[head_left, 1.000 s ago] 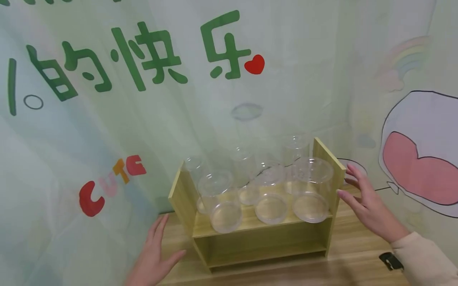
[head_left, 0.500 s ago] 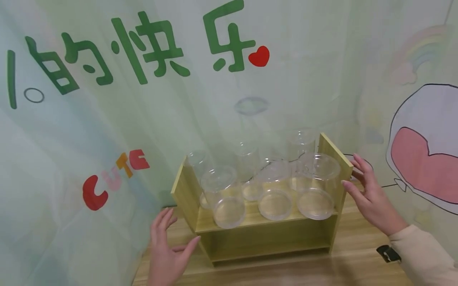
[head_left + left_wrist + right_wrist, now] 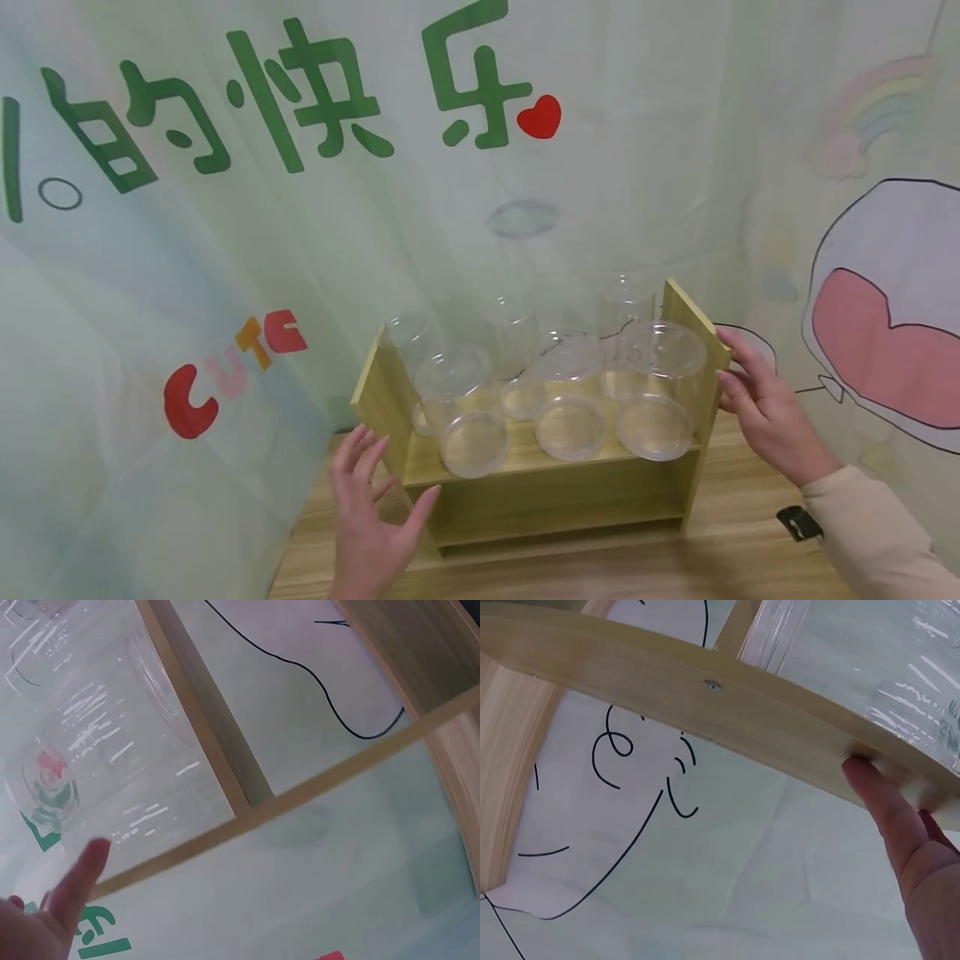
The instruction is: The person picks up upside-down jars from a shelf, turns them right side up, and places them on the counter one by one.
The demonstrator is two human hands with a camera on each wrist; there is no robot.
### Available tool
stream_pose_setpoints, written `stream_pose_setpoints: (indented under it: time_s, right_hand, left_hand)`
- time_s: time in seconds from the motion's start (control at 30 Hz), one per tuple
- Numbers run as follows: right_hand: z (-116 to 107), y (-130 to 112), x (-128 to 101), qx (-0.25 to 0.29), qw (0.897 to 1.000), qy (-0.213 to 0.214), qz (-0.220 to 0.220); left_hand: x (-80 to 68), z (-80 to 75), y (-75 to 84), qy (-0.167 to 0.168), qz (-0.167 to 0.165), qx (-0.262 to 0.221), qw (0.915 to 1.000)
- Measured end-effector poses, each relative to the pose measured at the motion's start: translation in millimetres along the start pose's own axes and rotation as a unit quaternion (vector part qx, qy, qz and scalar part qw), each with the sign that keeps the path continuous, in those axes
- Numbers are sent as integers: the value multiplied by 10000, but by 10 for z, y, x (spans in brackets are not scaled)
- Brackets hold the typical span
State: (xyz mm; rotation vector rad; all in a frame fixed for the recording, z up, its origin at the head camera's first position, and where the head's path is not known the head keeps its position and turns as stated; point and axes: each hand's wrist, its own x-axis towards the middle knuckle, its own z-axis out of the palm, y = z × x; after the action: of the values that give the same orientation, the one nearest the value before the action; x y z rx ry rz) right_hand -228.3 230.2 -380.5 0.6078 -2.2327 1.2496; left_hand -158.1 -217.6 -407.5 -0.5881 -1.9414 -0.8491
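A light-wood two-tier rack (image 3: 558,504) stands on the table with clear plastic jars in two rows on its upper shelf. The front jars are a left one (image 3: 474,442), a middle one (image 3: 570,427) and a right one (image 3: 655,425); several narrower ones stand behind, partly hidden. My left hand (image 3: 375,517) is beside the rack's left side panel (image 3: 382,408), fingers spread, thumb in front of the panel's front edge. At the other end, my right hand (image 3: 772,408) touches the right side panel (image 3: 701,333). In the right wrist view its fingertips press the panel's outer face (image 3: 780,712).
Wood-grain table (image 3: 600,571) lies under and in front of the rack. A printed curtain (image 3: 637,167) hangs close behind it and along both sides. A black strap (image 3: 799,523) shows beside my right sleeve (image 3: 870,525).
My left hand has moved right and up toward the rack's left panel, thumb coming across its front. My right hand has closed in on the right panel. The rack and jars keep their places.
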Motion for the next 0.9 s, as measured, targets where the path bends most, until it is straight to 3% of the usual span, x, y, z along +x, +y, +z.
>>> stream_pose_setpoints:
  time_s: [0.3,0.57,0.9]
  right_hand:
    - [15,-36,63,-128,9998,74,-99]
    - [-23,-29,19,-93,9998,131,-108]
    - [-4,8,2,31,9999,113,-68]
  left_hand:
    - [57,135,114,-424,237,828,9954]
    - [207,299,178,-653,20,779,9948]
    - [451,463,148,-429,-69,636,9970]
